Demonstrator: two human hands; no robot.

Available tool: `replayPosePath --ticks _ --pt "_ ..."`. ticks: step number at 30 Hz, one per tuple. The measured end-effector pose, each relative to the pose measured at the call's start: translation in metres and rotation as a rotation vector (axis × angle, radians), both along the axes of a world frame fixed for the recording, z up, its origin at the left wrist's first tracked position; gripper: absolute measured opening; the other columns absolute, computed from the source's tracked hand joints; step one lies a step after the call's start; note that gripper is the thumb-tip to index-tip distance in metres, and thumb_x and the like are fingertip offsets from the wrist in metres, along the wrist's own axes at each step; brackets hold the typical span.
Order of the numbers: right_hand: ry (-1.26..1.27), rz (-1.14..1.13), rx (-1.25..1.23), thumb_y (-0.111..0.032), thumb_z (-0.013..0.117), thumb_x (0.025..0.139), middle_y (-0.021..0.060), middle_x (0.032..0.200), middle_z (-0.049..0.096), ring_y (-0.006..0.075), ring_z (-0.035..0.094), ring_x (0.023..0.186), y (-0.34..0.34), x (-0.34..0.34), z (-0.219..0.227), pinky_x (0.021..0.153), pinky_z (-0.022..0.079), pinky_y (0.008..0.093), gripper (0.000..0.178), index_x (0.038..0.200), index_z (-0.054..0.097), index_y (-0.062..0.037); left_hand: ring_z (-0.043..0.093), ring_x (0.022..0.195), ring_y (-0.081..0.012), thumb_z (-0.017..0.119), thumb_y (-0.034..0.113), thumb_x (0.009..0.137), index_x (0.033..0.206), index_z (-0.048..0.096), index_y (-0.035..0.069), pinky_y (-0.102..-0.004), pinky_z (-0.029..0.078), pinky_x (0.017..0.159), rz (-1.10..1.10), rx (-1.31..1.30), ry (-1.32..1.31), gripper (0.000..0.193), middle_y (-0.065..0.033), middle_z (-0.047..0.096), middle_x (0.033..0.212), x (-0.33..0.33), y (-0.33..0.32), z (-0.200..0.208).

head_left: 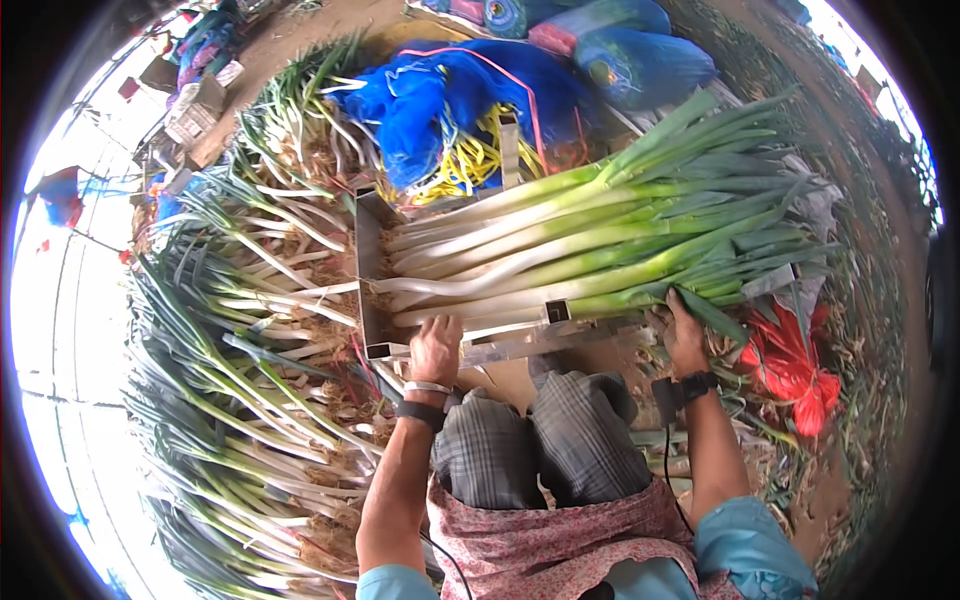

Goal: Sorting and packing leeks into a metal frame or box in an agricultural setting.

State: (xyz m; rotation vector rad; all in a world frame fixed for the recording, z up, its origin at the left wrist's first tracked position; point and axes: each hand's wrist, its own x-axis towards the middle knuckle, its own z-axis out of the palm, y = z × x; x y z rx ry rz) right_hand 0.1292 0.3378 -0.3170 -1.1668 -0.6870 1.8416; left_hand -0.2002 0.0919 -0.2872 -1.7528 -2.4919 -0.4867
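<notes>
A thick row of leeks (560, 240) lies across a metal rack (372, 270), white root ends at the left against its end plate and green leaves to the right. My left hand (437, 350) is closed at the rack's near edge, fingers curled over the white end of the nearest leek. Toward the leafy end, my right hand (682, 335) is closed around the green part of that near leek. Its fingertips are partly hidden by the leaves.
A large heap of loose leeks (250, 400) spreads along the left. Blue mesh bags (480, 90) and yellow ties (470, 165) lie beyond the rack, with blue rolls (645, 65) farther back. A red plastic bag (795, 375) sits at right, near leaf scraps.
</notes>
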Motion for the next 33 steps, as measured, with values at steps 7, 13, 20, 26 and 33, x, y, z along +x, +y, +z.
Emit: replayPosePath --ticks 7,13,20,26,33 --pt "-0.072 0.037 0.037 -0.021 0.067 0.089 0.004 0.103 0.059 0.0202 0.056 0.09 0.008 0.003 0.015 0.084 0.054 0.0391 0.024 0.108 0.058 -0.0095 0.057 0.092 -0.0285 0.055 0.009 0.075 0.09 0.062 0.008 -0.0403 0.053 0.068 -0.027 0.041 0.006 0.017 -0.0085 0.057 0.093 0.003 0.007 -0.011" --pt "0.031 0.036 -0.001 -0.022 0.074 0.083 0.0024 0.1 0.059 0.0206 0.057 0.087 -0.008 0.01 0.015 0.077 0.053 0.0382 0.033 0.109 0.059 -0.0093 0.059 0.082 -0.0269 0.058 0.012 0.075 0.076 0.061 0.011 -0.0389 0.051 0.068 0.004 0.19 0.011 0.004 -0.0047 0.059 0.085 0.002 0.0 -0.01" --pt "-0.361 -0.244 0.056 -0.032 0.07 0.084 0.0044 0.121 0.056 0.0142 0.054 0.096 0.033 0.052 0.074 0.065 0.049 0.0318 0.044 0.122 0.058 -0.0142 0.06 0.078 -0.0286 0.061 0.011 0.075 0.078 0.061 0.01 -0.0403 0.05 0.066 0.001 0.163 -0.03 0.003 -0.007 0.059 0.083 0.004 0.005 -0.002" --pt "-1.67 0.008 1.381 -0.04 0.058 0.091 0.0115 0.116 0.058 0.0205 0.061 0.096 0.12 0.074 0.124 0.057 0.054 0.0345 0.044 0.122 0.054 -0.0084 0.061 0.081 -0.0293 0.072 0.015 0.07 0.082 0.069 0.012 -0.0403 0.05 0.069 0.047 0.165 -0.133 0.013 -0.0073 0.064 0.085 0.006 0.016 0.0" --pt "-1.471 0.457 0.667 -0.026 0.061 0.083 0.0077 0.059 0.059 0.0144 0.05 0.041 0.16 0.048 0.26 0.04 0.038 0.0328 0.022 0.083 0.063 -0.0044 0.061 0.078 -0.0299 0.061 0.011 0.075 0.077 0.063 0.01 -0.0412 0.051 0.067 0.03 0.223 -0.115 0.002 -0.0093 0.061 0.081 0.001 0.005 0.002"
